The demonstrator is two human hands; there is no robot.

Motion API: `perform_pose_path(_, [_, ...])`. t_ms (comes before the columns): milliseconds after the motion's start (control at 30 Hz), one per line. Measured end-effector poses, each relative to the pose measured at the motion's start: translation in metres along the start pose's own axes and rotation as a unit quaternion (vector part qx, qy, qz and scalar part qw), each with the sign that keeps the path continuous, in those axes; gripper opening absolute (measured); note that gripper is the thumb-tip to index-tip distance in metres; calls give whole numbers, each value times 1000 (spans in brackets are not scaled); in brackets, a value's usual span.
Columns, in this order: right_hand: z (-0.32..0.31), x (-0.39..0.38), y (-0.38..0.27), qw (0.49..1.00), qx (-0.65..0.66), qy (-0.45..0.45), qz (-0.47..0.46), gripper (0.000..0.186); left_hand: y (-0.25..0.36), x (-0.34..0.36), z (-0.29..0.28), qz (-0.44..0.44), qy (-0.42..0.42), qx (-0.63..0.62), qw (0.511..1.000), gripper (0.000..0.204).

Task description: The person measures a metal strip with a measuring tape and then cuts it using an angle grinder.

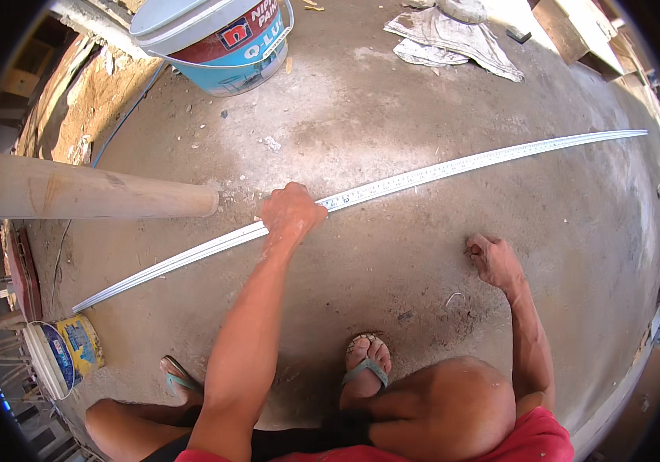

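Note:
A long, narrow white metal strip (184, 259) runs slantwise over the concrete floor, from the lower left to the upper right. Along its right part lies a band of measuring marks like a tape or rule (453, 165). My left hand (291, 212) is closed over the middle of the strip, the fingers curled round its far edge. Off to the right, on the near side of the strip, my right hand (495, 262) is low over the floor, fingers curled together. Whatever its fingertips may pinch cannot be made out.
A round post (99, 189) juts in from the left, ending close to my left hand. Beyond it stands a large lidded paint bucket (226, 58). A smaller pail (60, 358) sits at the lower left. Crumpled white cloth or sacking (461, 42) lies at the far side.

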State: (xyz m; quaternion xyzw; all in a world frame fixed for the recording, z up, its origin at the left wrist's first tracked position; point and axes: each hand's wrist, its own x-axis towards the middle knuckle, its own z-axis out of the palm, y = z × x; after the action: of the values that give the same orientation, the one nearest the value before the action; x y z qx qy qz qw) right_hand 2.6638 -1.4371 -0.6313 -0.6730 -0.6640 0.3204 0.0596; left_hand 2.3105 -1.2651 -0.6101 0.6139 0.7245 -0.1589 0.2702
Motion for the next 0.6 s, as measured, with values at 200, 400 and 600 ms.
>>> perform_pose_path(200, [-1, 3, 2, 998, -46, 47, -18, 27, -3, 0, 1, 4, -8, 0, 1000, 36])
perform_pose_path(400, [-34, 86, -33, 940, 302, 158, 10, 24, -3, 3, -2, 9, -51, 17, 999, 37])
perform_pose_path(600, [-65, 197, -74, 946, 316, -46, -50, 27, 3, 0, 2, 21, 2, 33, 999, 36])
